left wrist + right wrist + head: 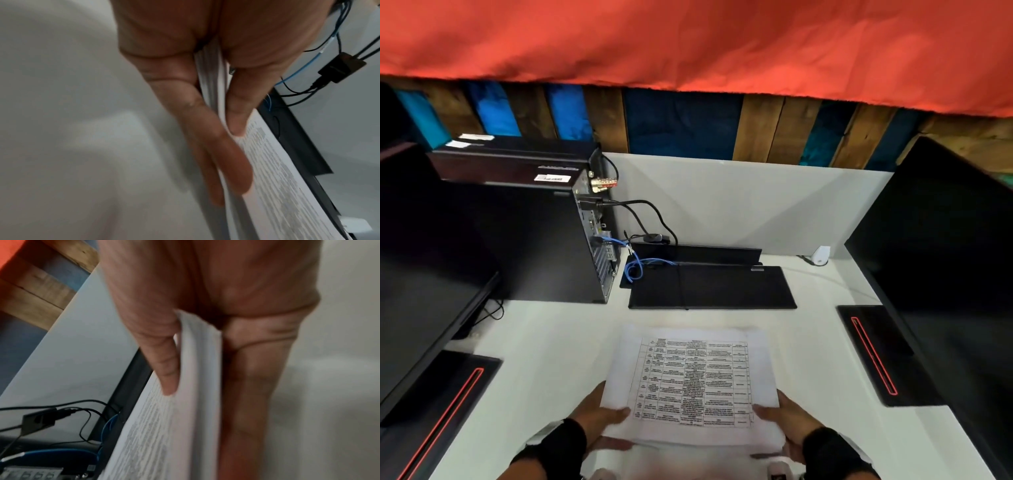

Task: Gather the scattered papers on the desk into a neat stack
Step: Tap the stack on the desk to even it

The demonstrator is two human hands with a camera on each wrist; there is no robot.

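Observation:
A stack of white papers (690, 380) with a printed table on its top sheet is held over the white desk (544, 342), near the front edge. My left hand (602, 416) pinches its left side, thumb on top and fingers beneath. My right hand (779, 421) pinches the right side the same way. In the left wrist view the thumb (238, 116) presses on the printed sheet and the papers' edges (209, 78) run between thumb and fingers. In the right wrist view the thumb (166, 369) lies on the papers (197, 386), fingers below. The sheets' edges look slightly uneven.
A black computer tower (541, 240) with cables stands at the back left. A black keyboard (712, 287) lies behind the papers. Dark monitors (941, 274) flank both sides, with black stands with red stripes (873, 356) on the desk. A small white object (820, 255) sits at the back right.

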